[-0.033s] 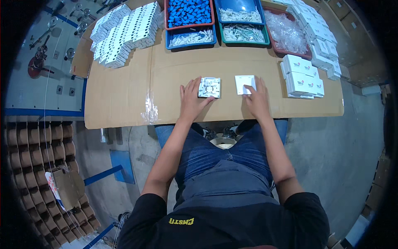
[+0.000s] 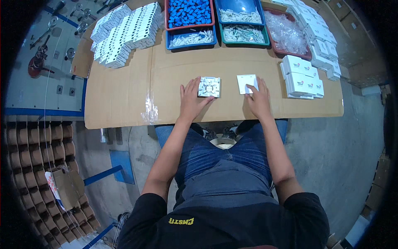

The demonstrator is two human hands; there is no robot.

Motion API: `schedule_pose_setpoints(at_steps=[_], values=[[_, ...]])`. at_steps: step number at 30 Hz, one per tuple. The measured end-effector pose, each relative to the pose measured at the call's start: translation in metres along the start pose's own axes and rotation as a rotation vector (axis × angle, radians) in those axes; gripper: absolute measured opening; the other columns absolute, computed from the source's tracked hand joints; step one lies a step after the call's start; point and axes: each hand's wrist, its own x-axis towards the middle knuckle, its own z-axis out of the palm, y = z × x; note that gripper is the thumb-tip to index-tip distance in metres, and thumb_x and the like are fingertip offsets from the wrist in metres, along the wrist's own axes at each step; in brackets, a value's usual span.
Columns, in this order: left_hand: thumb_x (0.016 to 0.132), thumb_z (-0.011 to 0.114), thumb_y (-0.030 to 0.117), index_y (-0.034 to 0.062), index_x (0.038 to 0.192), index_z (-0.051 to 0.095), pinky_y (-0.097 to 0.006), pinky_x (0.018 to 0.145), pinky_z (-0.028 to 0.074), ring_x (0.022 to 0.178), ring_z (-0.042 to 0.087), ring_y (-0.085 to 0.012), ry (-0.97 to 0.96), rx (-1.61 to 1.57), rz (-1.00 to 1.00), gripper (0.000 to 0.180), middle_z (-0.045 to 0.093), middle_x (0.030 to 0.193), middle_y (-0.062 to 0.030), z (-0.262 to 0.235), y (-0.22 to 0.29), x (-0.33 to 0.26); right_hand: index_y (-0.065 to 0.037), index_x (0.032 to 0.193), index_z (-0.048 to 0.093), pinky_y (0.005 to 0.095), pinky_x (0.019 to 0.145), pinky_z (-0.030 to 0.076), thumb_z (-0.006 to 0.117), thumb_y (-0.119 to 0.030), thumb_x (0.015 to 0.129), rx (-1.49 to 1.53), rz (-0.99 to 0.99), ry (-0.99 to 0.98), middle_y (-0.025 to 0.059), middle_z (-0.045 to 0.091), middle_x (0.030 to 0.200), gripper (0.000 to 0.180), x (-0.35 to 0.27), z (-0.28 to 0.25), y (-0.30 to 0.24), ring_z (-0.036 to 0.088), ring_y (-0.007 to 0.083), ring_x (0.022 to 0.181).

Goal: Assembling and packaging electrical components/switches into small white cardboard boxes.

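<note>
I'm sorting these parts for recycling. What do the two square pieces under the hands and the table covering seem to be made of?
Open square base by the left hand: likely moulded white plastic, judging by its ribbed inner detail. Flat square cover under the right hand: probably the same plastic, smooth and matte. Table covering: brown corrugated cardboard, joined with shiny clear tape.

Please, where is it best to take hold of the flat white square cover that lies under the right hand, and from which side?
Probably by its two opposite side edges, coming from above. The white square cover lies flat on the cardboard table top, so only its thin rim offers a grip. The right hand already covers its near right corner; its left and far edges show free.
</note>
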Motion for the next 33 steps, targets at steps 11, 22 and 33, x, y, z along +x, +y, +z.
schedule_pose_setpoints(at_steps=[11,22,33], values=[[0.082,0.078,0.057,0.0006,0.156,0.038,-0.06,0.123,0.021,0.144,0.044,-0.0331,0.115,0.008,0.006,0.101,0.05,0.152,-0.0198,0.008,0.008,-0.004,-0.021,0.133,0.069,0.0574,0.119,0.028,0.068,-0.027,0.093,0.015,0.067,0.105,0.0172,0.047,0.155,0.041,-0.01,0.014,0.01,0.038,0.0389,0.147],[0.085,0.071,0.064,-0.0006,0.154,0.04,-0.056,0.125,0.022,0.146,0.043,-0.0291,0.089,0.066,-0.027,0.1,0.05,0.153,-0.0181,0.006,0.012,-0.002,-0.014,0.124,0.071,0.0522,0.113,0.038,0.073,-0.023,0.088,0.063,-0.039,0.277,0.0163,0.057,0.143,0.036,-0.011,0.018,0.011,0.05,0.0377,0.136],[0.079,0.079,0.062,-0.0006,0.152,0.042,-0.061,0.121,0.026,0.14,0.049,-0.0335,0.128,0.052,0.024,0.103,0.052,0.15,-0.0189,0.006,0.014,-0.006,-0.003,0.098,0.073,0.0391,0.077,0.056,0.073,0.001,0.084,0.33,-0.194,0.402,0.0103,0.069,0.097,0.015,-0.019,-0.003,-0.015,0.067,0.029,0.091]])
